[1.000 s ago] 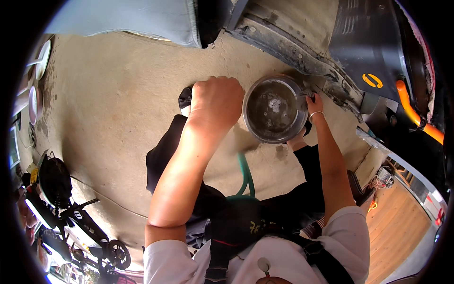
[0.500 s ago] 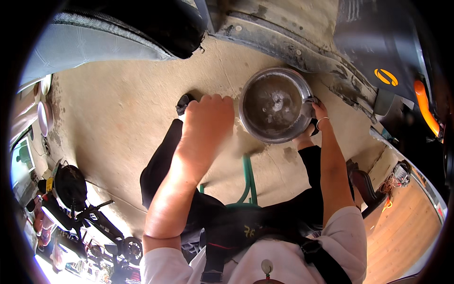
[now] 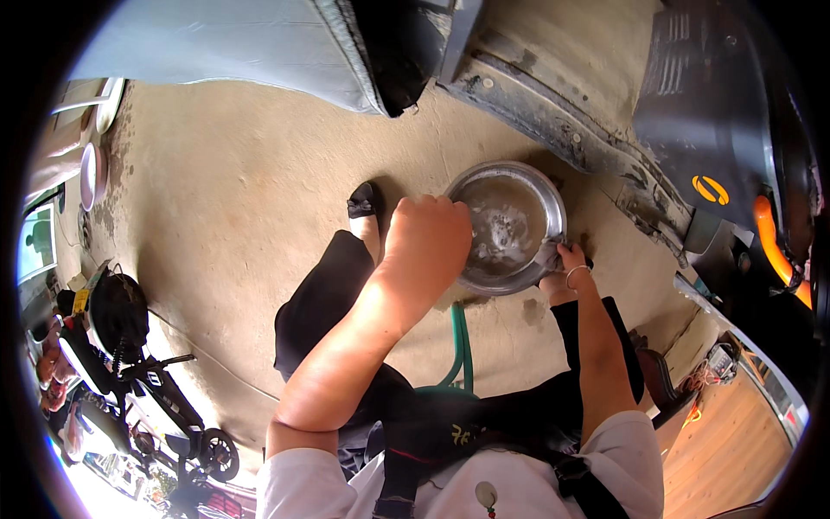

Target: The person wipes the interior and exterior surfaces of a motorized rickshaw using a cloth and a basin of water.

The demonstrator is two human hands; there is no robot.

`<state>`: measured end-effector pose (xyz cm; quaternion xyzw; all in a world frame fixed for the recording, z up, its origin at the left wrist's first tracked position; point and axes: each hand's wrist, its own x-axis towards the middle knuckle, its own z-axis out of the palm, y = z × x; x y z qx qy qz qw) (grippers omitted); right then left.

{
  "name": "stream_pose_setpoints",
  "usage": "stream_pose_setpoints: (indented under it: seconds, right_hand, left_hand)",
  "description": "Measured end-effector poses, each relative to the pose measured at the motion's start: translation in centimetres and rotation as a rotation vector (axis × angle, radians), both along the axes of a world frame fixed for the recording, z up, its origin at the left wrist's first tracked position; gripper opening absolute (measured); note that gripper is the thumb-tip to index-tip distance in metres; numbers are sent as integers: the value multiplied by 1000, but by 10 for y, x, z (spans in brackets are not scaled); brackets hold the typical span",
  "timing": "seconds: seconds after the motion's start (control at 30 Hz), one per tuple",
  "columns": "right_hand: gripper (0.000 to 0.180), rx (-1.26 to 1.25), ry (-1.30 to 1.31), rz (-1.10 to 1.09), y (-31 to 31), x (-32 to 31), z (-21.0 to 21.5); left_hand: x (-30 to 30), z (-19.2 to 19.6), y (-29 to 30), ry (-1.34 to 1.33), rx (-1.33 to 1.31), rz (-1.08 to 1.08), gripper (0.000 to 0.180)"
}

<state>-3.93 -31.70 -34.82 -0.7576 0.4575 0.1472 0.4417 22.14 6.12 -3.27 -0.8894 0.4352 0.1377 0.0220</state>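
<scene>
A round metal basin (image 3: 554, 201) of cloudy water with white suds (image 3: 501, 232) sits on the floor ahead of me, between my feet. My right hand (image 3: 571, 260) is closed on a grey cloth (image 3: 548, 253) at the basin's right rim. My left hand (image 3: 426, 240) is a fist, raised beside the basin and overlapping its left rim in the view. Its fingers curl away under the knuckles, so whatever they may hold is hidden.
Beneath me is a green-legged stool (image 3: 461, 344). A grey padded cover (image 3: 233, 48) and a dark machine panel with an orange handle (image 3: 772, 233) stand beyond the basin. A scooter (image 3: 160, 381) is at the left, and a wooden board (image 3: 731, 432) at the lower right.
My left fist has moved right, closer to the basin, and now overlaps its rim. My right hand keeps the cloth at the right rim. The whole view has shifted.
</scene>
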Motion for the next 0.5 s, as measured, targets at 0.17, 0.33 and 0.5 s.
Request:
stream_pose_setpoints:
  seconds: [0.17,0.33,0.5]
  right_hand:
    - [47,165,88,-134,81,15,8]
    - [48,-96,211,104,59,11,16]
    - [42,-426,-265,567,129,118,129]
  left_hand:
    - [-2,-5,24,-20,6,82,11]
    - [11,3,14,32,-29,98,10]
    - [15,5,33,99,-32,157,11]
